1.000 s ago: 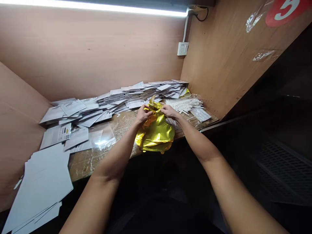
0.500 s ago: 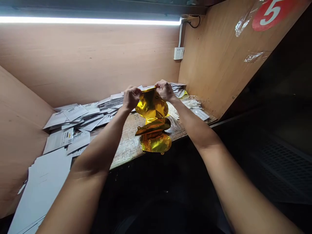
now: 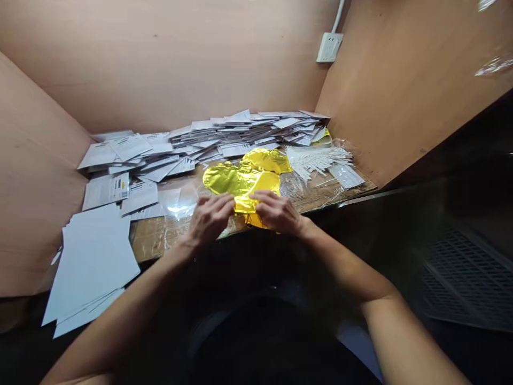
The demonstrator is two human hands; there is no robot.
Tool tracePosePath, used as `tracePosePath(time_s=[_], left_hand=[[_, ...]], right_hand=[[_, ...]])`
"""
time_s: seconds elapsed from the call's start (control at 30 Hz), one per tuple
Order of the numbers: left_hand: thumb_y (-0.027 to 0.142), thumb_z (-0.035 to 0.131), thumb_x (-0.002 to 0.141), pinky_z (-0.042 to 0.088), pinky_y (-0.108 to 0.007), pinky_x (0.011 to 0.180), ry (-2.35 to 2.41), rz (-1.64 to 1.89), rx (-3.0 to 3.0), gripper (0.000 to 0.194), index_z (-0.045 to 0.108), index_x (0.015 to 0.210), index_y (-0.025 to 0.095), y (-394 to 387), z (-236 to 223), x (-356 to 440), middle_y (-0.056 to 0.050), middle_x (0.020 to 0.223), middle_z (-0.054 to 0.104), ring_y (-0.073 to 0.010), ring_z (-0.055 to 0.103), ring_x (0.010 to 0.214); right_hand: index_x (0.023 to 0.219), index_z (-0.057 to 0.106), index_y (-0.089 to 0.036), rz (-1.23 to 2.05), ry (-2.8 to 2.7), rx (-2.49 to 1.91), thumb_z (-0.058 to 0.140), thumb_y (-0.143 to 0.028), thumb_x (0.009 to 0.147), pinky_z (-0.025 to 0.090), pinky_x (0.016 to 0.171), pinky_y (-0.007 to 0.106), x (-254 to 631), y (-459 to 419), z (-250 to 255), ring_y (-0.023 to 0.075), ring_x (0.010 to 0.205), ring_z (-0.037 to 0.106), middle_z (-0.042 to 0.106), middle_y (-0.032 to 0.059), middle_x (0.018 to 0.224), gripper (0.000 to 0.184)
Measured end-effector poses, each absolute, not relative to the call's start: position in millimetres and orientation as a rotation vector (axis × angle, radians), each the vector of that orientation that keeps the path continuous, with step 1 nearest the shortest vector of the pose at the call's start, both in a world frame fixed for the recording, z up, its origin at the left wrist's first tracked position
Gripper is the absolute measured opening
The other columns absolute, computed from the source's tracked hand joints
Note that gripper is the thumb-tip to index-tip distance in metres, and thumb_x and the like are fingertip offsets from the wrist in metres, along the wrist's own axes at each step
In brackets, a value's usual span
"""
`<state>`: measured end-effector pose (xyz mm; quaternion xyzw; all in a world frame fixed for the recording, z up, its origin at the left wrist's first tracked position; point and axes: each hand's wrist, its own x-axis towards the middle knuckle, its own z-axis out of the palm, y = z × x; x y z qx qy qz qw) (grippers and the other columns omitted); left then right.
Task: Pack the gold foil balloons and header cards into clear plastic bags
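Head view — left hand (image 3: 210, 219) and right hand (image 3: 277, 213) press flat, ungripping, on the gold foil balloon (image 3: 244, 179) — I'd worry a shove slides it off the bench edge (image 3: 176, 247).

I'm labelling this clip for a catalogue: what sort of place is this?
Probably a small packing booth. Pale plywood walls enclose a cardboard-topped bench holding a heap of white printed card sheets and a bundle of thin white sticks, while the left hand and right hand press a gold foil balloon.

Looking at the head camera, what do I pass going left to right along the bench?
White card stack → clear plastic sheet → gold foil balloon → bundle of white sticks
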<state>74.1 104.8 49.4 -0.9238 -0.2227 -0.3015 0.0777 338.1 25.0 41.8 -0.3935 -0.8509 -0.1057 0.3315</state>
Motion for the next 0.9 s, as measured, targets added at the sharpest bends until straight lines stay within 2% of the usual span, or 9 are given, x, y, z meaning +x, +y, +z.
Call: tracePosePath(time_s=[0.13,0.23,0.37,0.47,0.53,0.63,0.7,0.8,0.9], left_hand=[[0.009,0.051,0.102,0.046,-0.043,0.097,-0.751,-0.821,-2.958,0.033,0.073,0.122,0.023,54,-20,38,-0.008,0.133,0.078,-0.0267,0.071,0.126],[0.014,0.051,0.101,0.049,-0.042,0.093,-1.038,-0.769,-3.083,0.027,0.074,0.114,0.021,53,-30,34,-0.01,0.121,0.08,-0.0277,0.073,0.113],[0.029,0.047,0.108,0.053,-0.043,0.084,-1.533,-0.723,-2.903,0.03,0.074,0.103,0.017,77,-13,45,-0.016,0.098,0.077,-0.0311,0.071,0.093],[0.034,0.056,0.105,0.051,-0.049,0.106,-1.283,-0.81,-2.828,0.04,0.066,0.135,0.01,83,-8,49,-0.024,0.14,0.068,-0.0373,0.064,0.128],[0.035,0.063,0.102,0.045,-0.051,0.117,-0.973,-0.747,-2.951,0.053,0.058,0.149,0.012,81,-14,47,-0.022,0.158,0.057,-0.0376,0.054,0.145],[0.021,0.058,0.102,0.047,-0.05,0.115,-0.801,-0.626,-3.07,0.046,0.064,0.147,0.021,74,-28,41,-0.015,0.154,0.064,-0.0339,0.057,0.145],[0.013,0.051,0.102,0.049,-0.049,0.111,-0.831,-0.652,-3.07,0.045,0.068,0.142,0.023,69,-34,37,-0.013,0.149,0.069,-0.0321,0.061,0.141],[0.016,0.05,0.103,0.05,-0.048,0.108,-0.826,-0.696,-3.099,0.04,0.071,0.137,0.024,67,-31,33,-0.012,0.145,0.071,-0.0319,0.064,0.135],[0.028,0.049,0.106,0.052,-0.045,0.098,-0.881,-0.695,-3.261,0.031,0.076,0.119,0.022,81,-18,27,-0.012,0.126,0.077,-0.0302,0.069,0.115]], right_hand=[[0.113,0.066,-0.021,-0.002,-2.195,-1.021,0.053,-0.009,0.099,0.06,0.099,0.038,306,-13,-33,0.0262,0.133,0.067,0.077,0.01,0.128,0.022],[0.108,0.067,-0.02,0.3,-1.95,-1.293,0.051,-0.019,0.103,0.056,0.083,0.032,290,-10,-35,0.0224,0.099,0.075,0.079,0.008,0.102,0.017],[0.079,0.06,-0.021,0.476,-1.645,-1.779,0.059,-0.028,0.099,0.037,0.062,0.029,277,35,-6,0.0157,0.063,0.053,0.061,0.0,0.069,0.021],[0.069,0.055,-0.02,0.583,-1.621,-1.926,0.063,-0.02,0.092,0.03,0.061,0.029,277,65,7,0.0143,0.063,0.049,0.055,-0.0013,0.065,0.024],[0.069,0.056,-0.02,0.693,-1.649,-1.951,0.061,-0.019,0.092,0.029,0.061,0.029,279,71,9,0.0143,0.063,0.049,0.054,-0.0015,0.065,0.024],[0.077,0.064,-0.018,0.694,-1.773,-1.991,0.059,-0.022,0.097,0.032,0.061,0.029,280,55,15,0.0165,0.066,0.054,0.062,0.0017,0.07,0.021],[0.094,0.07,-0.016,0.439,-1.896,-1.995,0.06,-0.028,0.101,0.037,0.067,0.03,278,36,26,0.0211,0.079,0.062,0.072,0.0085,0.087,0.018],[0.119,0.071,-0.017,0.104,-2.27,-1.768,0.066,-0.039,0.102,0.041,0.077,0.032,272,16,44,0.0291,0.11,0.064,0.075,0.0164,0.12,0.028],[0.109,0.074,-0.021,0.236,-2.656,-1.612,0.061,-0.032,0.103,0.039,0.074,0.031,267,29,55,0.0271,0.104,0.066,0.077,0.0124,0.111,0.018]])
